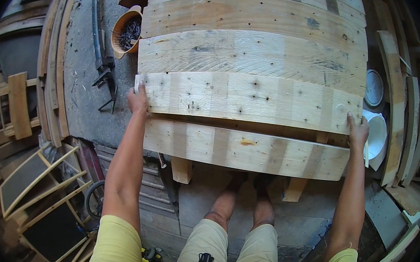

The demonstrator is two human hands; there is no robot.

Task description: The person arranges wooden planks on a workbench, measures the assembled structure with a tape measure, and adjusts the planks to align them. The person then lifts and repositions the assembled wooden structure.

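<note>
"So, the grip?"
"I see the left hand (138, 101) and right hand (358, 131) clasping opposite ends of the pale board (242, 100), presumably for balance."
"And its place?"
"Between rear planks (257, 53) and front board (253, 152); the nail bowl (115, 42) sits left, probably for easy reach."

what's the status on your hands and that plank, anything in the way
Left hand, right hand on opposite ends of plank. Gap between it and front board. Possible obstacle: white bucket beside right hand.
</note>
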